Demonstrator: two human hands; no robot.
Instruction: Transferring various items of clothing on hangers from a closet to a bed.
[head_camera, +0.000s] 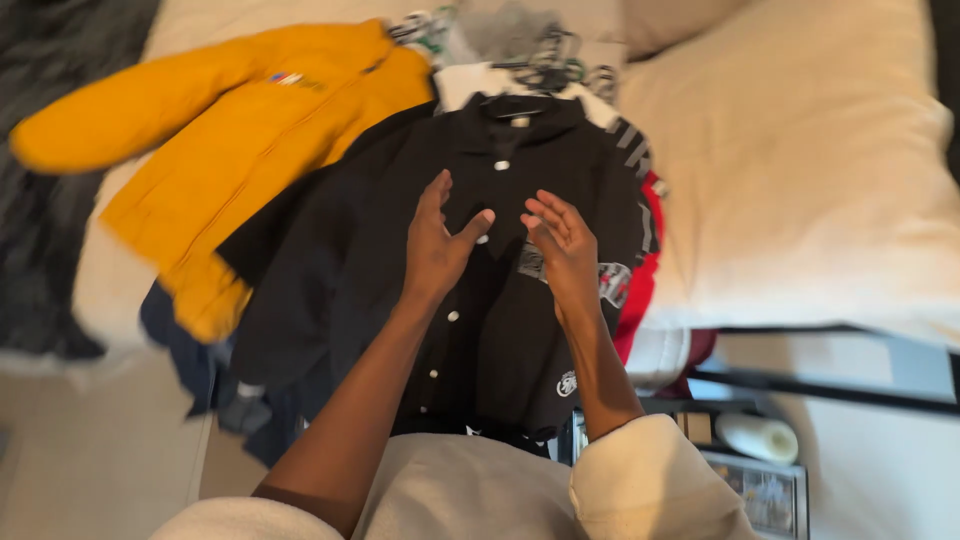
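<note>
I see both hands over the black button-up shirt with small white snaps (470, 300). It lies flat on the bed (800, 180), on top of a pile of other clothes, near the bed's front edge. Its collar points to the far edge of the bed and its hem points back at me, so its long line runs away from me. The row of snaps runs down the middle, right between my two hands.

My left hand (437, 245) is just left of that row, up near the chest of the shirt. Its fingers (437, 195) are spread apart and straight, and the thumb sticks out to the right, close to a snap. My right hand (565, 250) is just right of the row. Its fingers (550, 215) are apart and bent a little. Neither hand is clamped on anything. I cannot tell if the palms touch the cloth or float just above it. The left thumb looks nearest to the snap row.

A puffy yellow jacket (230, 140) lies to the left, partly under the black shirt. A red and white garment (640, 290) peeks out on the right, mostly hidden. Black hangers (545, 65) sit near the collar, blurry and tangled. The shirt's hem is hidden by my grey top. The picture is a bit blurred, so small prints on the clothes are hard to make out.
</note>
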